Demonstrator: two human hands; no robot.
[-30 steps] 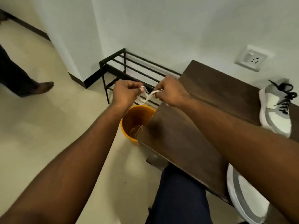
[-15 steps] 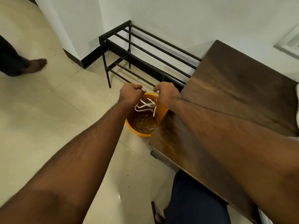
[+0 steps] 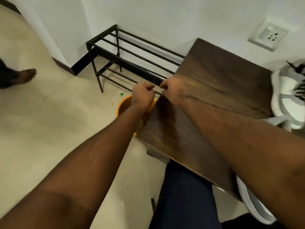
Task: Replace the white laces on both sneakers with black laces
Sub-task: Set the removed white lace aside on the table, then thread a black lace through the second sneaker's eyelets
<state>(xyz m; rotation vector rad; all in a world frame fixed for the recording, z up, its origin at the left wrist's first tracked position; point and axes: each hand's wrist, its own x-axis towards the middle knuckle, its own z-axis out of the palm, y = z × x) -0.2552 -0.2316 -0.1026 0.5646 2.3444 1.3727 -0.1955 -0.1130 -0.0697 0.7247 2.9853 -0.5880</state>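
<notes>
My left hand (image 3: 143,95) and my right hand (image 3: 171,89) hover close together as curled fists over the orange bucket (image 3: 123,104), which stands beside the corner of the brown wooden table (image 3: 222,83). No white lace shows in either fist or between them. My left forearm hides the inside of the bucket. A grey-and-white sneaker (image 3: 290,100) with black laces lies blurred on the table at the right edge. The second sneaker (image 3: 252,205) shows only its white sole at the lower right, partly behind my right arm.
A black metal shoe rack (image 3: 132,52) stands against the white wall behind the bucket. A wall socket (image 3: 268,36) is at the upper right. Another person's bare foot (image 3: 26,76) is on the tiled floor at the left. My leg in dark trousers (image 3: 184,195) is under the table.
The bundle of white lace that hung between my hands over the bucket is no longer visible. Both hands stay over the bucket as fists. The view has swung right, showing the sneaker again.
</notes>
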